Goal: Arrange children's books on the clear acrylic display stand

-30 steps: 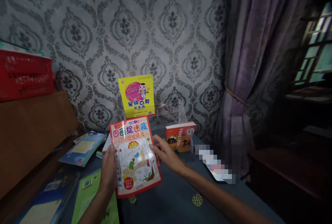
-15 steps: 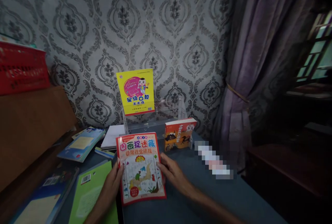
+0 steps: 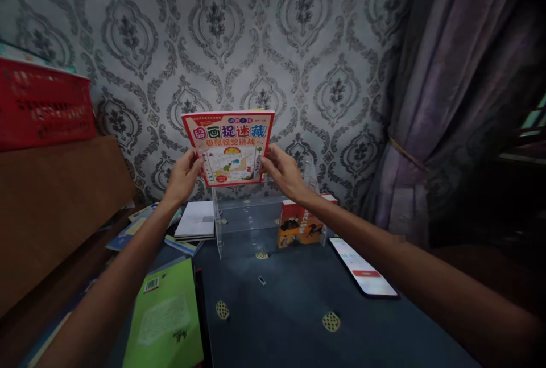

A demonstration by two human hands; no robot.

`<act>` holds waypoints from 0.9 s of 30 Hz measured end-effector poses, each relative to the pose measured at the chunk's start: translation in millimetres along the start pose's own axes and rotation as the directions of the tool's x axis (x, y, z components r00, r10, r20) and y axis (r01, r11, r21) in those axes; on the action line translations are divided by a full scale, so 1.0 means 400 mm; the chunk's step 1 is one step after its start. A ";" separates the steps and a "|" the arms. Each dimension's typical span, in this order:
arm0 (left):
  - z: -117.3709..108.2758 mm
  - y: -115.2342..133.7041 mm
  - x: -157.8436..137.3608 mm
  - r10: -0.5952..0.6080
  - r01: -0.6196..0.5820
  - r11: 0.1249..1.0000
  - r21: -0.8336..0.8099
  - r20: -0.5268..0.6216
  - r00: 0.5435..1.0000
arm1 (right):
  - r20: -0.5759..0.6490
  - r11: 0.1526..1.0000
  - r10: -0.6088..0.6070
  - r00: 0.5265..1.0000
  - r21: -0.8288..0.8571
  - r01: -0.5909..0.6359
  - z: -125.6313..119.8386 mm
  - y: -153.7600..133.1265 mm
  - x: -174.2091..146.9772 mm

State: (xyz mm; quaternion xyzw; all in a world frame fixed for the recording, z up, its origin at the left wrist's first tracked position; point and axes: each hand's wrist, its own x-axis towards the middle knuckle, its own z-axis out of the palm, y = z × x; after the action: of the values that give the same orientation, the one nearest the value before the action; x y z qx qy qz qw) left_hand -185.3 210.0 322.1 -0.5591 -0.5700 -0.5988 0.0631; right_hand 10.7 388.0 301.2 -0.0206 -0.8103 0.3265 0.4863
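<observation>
Between my two hands is a red-bordered children's picture book (image 3: 232, 149), its cover facing me and its top edge leaning away. My left hand (image 3: 184, 173) grips the left edge and my right hand (image 3: 282, 169) grips the right edge, thumbs on the cover. The book is raised at the upper level of a clear acrylic stand (image 3: 247, 214). It hides nearly all of the yellow workbook on that stand; only a thin yellow strip shows above it. Below my right wrist, an orange book (image 3: 301, 226) stands upright at the stand's lower right.
A phone (image 3: 362, 265) with a lit screen lies on the dark table (image 3: 273, 328) at right. At left are a green book (image 3: 166, 317), white books (image 3: 195, 220) and several others. A cardboard box (image 3: 63, 203) bears a red basket (image 3: 42, 103). A curtain (image 3: 435, 100) hangs at right.
Both hands have lifted the picture book up and forward from low over the table to the stand's upper level. It now covers the yellow workbook and is tipped further back.
</observation>
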 end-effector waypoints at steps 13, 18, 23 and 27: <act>0.075 -0.183 0.003 -0.117 0.115 0.990 0.078 0.024 0.993 | 0.028 0.989 0.118 0.993 -0.093 -0.115 0.037 0.142 0.006; 0.073 -0.192 -0.009 -0.123 0.107 0.947 0.304 0.034 0.992 | 0.055 0.959 0.174 0.983 -0.236 -0.156 0.044 0.174 0.013; 0.066 -0.184 -0.025 -0.123 0.076 0.831 0.551 0.049 0.991 | 0.128 0.901 0.255 0.958 -0.390 -0.187 0.031 0.187 0.016; 0.069 -0.185 -0.032 -0.153 0.098 0.812 0.576 0.048 0.987 | 0.117 0.865 0.283 0.952 -0.459 -0.201 0.024 0.189 0.019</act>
State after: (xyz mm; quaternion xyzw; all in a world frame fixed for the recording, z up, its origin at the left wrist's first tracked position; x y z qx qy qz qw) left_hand -216.6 248.8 259.6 -0.5024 -0.7611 -0.3769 0.1619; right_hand -22.4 445.2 262.6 -0.2024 -0.8946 0.1931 0.3484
